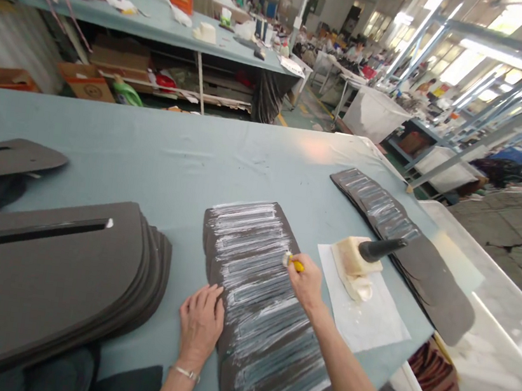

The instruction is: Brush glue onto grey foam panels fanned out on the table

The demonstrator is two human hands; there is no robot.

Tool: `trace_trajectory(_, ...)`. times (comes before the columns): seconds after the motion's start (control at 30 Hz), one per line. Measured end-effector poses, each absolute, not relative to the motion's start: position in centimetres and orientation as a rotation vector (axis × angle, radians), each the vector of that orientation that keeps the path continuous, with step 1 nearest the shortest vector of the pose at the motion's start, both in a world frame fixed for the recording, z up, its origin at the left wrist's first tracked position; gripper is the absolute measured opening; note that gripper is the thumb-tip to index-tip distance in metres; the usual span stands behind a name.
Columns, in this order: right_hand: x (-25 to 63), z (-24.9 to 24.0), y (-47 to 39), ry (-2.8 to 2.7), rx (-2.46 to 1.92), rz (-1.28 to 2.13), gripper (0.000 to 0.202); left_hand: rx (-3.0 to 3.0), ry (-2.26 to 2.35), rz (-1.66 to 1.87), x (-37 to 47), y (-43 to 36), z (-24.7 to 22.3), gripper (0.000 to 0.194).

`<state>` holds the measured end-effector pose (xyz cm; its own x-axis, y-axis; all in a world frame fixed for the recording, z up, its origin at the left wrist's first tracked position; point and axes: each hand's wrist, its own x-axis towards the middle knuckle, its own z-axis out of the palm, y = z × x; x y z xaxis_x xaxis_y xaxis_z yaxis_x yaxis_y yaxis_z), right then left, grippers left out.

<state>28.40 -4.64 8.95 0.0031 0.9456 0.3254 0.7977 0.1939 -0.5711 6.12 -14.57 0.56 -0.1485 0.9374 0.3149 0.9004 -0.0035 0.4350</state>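
Note:
My right hand [306,283] is closed around the yellow handle of a small brush [287,259]. Its bristles touch a dark grey panel [254,297], which carries several rows of streaky white paste with slot-like strips between them. At the panel's left edge my left hand [203,316] lies with its fingers stretched out, the tips on the edge. To the right, a cream-coloured container [352,265] coated with white paste rests tilted on a white sheet [386,318]. A black handle-like cylinder [383,249] sticks out from it.
A thick stack of dark panels [53,271] lies on the left of the blue-green table [189,154], with more pieces [10,159] behind. Streaked panels [403,246] overlap at the right. Across the aisle stands another cluttered table [167,32]; people work far back.

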Motion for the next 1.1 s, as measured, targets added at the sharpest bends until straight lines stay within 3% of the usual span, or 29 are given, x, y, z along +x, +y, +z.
trace_trajectory(0.17,23.4,8.4,-7.2,-2.012,-1.346,0.643,0.016,2.023,2.172,0.861,6.2,-14.4,-0.3,0.027)
trace_trajectory(0.43,36.2,7.5,-2.3,-1.667,-1.819,0.422,0.020,2.036,2.187,0.839,6.4,-14.4,-0.5,0.028)
trace_trajectory(0.63,35.5,8.5,-2.5,-1.550,-1.841,0.713,0.026,2.052,2.178,0.863,6.4,-14.5,-0.3,0.027)
trace_trajectory(0.9,31.6,8.5,-5.2,-1.769,-1.487,0.688,0.018,2.024,2.172,0.880,6.4,-14.5,-0.1,0.028)
trace_trajectory(1.1,35.8,7.9,-3.7,-1.691,-1.720,0.429,0.022,2.038,2.179,0.855,6.5,-14.5,-0.2,0.028)
